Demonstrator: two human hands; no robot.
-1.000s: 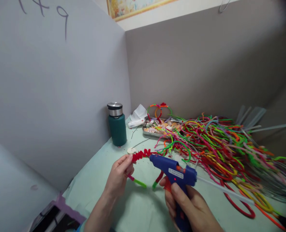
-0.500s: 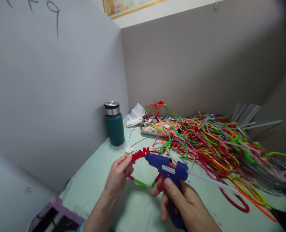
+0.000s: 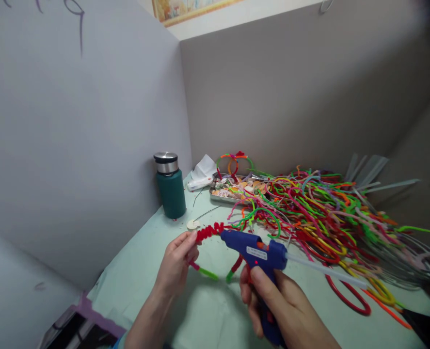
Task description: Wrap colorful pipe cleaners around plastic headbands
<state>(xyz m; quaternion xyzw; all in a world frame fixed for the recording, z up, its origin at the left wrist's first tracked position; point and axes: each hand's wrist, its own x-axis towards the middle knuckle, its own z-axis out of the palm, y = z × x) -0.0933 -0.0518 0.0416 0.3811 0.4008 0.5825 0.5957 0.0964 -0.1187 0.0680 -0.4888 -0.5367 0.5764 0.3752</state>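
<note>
My left hand pinches one end of a curved pipe cleaner piece, whose top is coiled red and whose lower ends show pink, dark red and green. My right hand is wrapped round the handle of a blue hot glue gun, with a finger at the trigger. A small red light glows on its side and a clear glue stick juts from its back. The nozzle is at the right end of the red coil; whether it touches cannot be made out.
A green bottle stands at the left by the partition. Behind my hands, a metal tray holds wooden pieces and pipe cleaner loops. A tangled pile of pipe cleaners spreads rightward. A round white disc and crumpled white paper lie nearby.
The glue gun has shifted slightly right relative to the red coil, and my right index finger has drawn back towards the trigger. My left hand keeps its pinch. The whole view has shifted slightly.
</note>
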